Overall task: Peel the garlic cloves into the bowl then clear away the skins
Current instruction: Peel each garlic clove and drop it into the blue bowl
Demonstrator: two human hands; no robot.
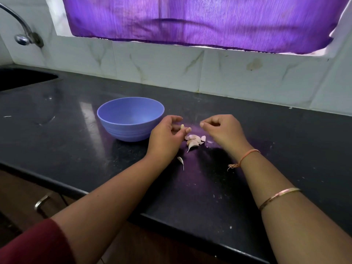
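From the head camera, the only view I have, both hands hover low over the dark counter (76, 121), just right of the blue bowl (123, 132). They are apart, with a clear gap between the fingertips.

My left hand (165, 138) has its thumb and fingers curled around 1 garlic clove (182, 127). Only the clove's pale tip shows past the thumb, pointing up and away from me. How much skin it carries I cannot tell. My right hand (222, 130) has its fingers curled in and its thumb pressed to the forefinger. It may be pinching a scrap of skin there, but the frame is too small for me to be sure.

The rest of the garlic, a small pile of cloves (193, 140), lies on the counter between and just below the 2 hands, nearer the left thumb. 1 loose skin (181, 161) lies closer to me, beside the left wrist.

The relation that matters is clove to bowl. The bowl sits directly left of the holding hand, its rim near the left knuckles and well apart from the right hand. I judge the left hand should make the drop, a short sideways carry over the rim. What I can see of the bowl's inside holds nothing, so I judge peeling is at an early stage.
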